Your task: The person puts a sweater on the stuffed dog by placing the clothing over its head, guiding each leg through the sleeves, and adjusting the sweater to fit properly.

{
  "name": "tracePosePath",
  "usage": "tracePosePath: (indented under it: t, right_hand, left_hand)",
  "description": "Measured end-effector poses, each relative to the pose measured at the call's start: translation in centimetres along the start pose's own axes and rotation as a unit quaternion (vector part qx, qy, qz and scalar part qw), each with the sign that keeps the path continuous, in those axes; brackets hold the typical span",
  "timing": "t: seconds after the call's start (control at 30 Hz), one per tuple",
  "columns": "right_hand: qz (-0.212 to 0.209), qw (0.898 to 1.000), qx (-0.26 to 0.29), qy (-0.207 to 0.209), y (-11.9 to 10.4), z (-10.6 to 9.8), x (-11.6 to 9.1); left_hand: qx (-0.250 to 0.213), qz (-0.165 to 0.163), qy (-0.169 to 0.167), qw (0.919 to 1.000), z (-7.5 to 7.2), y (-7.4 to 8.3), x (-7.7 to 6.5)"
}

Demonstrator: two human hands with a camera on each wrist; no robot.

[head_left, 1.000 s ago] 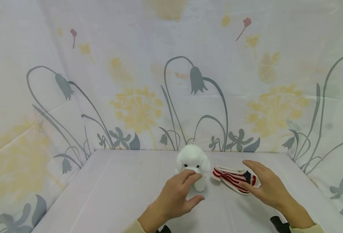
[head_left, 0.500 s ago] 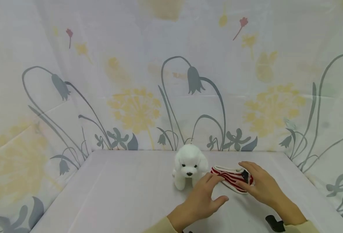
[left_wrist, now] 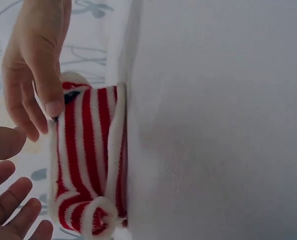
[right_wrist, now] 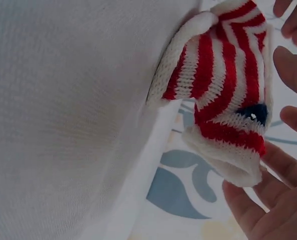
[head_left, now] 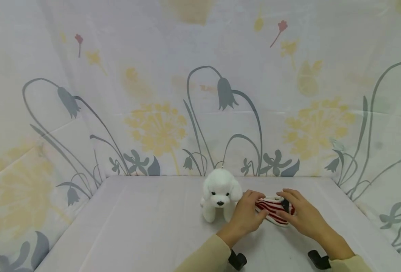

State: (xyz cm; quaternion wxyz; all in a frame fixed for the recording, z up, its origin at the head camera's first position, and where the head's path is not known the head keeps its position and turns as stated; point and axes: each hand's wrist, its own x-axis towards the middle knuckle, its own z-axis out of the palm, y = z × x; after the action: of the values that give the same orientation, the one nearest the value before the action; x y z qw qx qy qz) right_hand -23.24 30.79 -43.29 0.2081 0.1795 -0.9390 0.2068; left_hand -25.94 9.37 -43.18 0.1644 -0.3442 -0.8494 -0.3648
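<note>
A small knitted sweater (head_left: 271,210) with red and white stripes lies on the white table. White ribbed edges and a dark blue patch (right_wrist: 254,114) show in the right wrist view. My left hand (head_left: 246,213) is at its left end, fingers loosely bent and spread. In the left wrist view, those fingers (left_wrist: 13,205) stand beside the knit with a gap. Around the right end, by the blue patch, my right hand (head_left: 304,215) hovers with thumb and fingers apart. Its fingertips come right to the white edge in the right wrist view.
A white plush dog (head_left: 218,190) stands upright just left of my left hand, partly behind it. Behind the table (head_left: 146,223) hangs a curtain (head_left: 159,75) printed with flowers. Black wrist mounts (head_left: 318,260) show beneath both wrists.
My left hand has moved right, from in front of the plush dog to the left end of the sweater. The right hand has stayed almost in place. The view has shifted slightly.
</note>
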Motion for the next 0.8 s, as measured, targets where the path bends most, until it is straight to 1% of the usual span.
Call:
tracePosePath:
  t: [0.13,0.3,0.37,0.53,0.6,0.67,0.77,0.8]
  right_hand:
    - [0.012,1.000,-0.005,-0.015,0.0,0.1,0.1]
    - [0.013,1.000,-0.010,-0.016,-0.2,0.1,0.0]
    - [0.011,1.000,-0.009,-0.016,-0.3,0.1,0.0]
    - [0.010,1.000,-0.012,-0.017,-0.4,0.2,0.1]
    - [-0.008,1.000,-0.015,0.000,-0.4,0.2,0.1]
    - [-0.040,0.999,-0.014,0.030,-0.5,0.1,0.2]
    - [-0.090,0.993,-0.013,0.079,-0.9,-0.5,0.4]
    - [-0.097,0.992,-0.004,0.084,-1.2,-0.8,0.5]
  left_hand:
    - [0.033,-0.032,-0.023,0.9987,0.8,-0.5,0.9]
    - [0.082,-0.043,-0.030,0.9953,1.4,-1.0,1.4]
    - [0.090,-0.047,-0.034,0.9943,1.5,-1.3,1.4]
    - [0.090,-0.049,-0.051,0.9935,1.4,-1.6,1.3]
    - [0.102,-0.046,-0.048,0.9926,1.4,-1.6,1.3]
    - [0.116,-0.042,-0.043,0.9914,1.4,-1.6,1.3]
    - [0.116,-0.029,-0.043,0.9919,1.1,-1.4,1.0]
    - [0.111,-0.025,-0.044,0.9926,0.9,-1.3,0.9]
